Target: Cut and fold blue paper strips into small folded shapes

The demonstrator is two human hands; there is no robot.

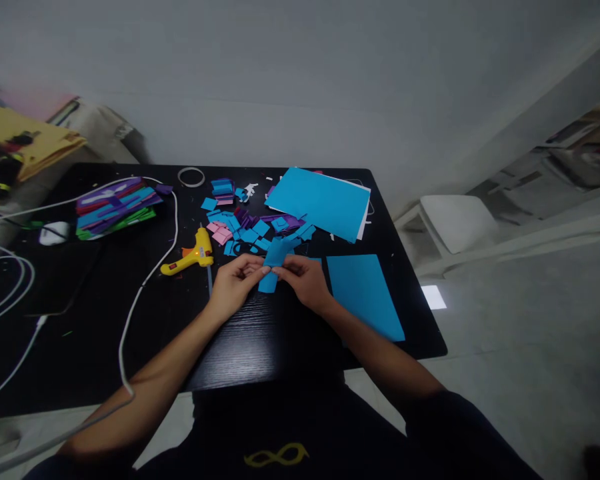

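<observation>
A strip of blue paper point(276, 257) is held upright between my two hands above the front part of the black table point(240, 353). My left hand point(237, 280) pinches its left edge with thumb and fingers. On the other edge, my right hand point(305, 279) grips it the same way, thumbs nearly meeting. The strip looks folded or layered, but I cannot tell how. Just beyond it lie scattered small blue paper squares point(250, 235) and pink paper squares point(220, 232). A blue sheet point(365, 293) lies flat beside my right forearm.
A yellow glue gun point(193, 255) lies left of my hands. Its white cable point(133, 313) crosses the table and my left forearm. Larger blue sheets point(320, 200) are stacked at the back right, bundled coloured paper point(120, 207) at the back left. A white stool point(457, 223) stands right.
</observation>
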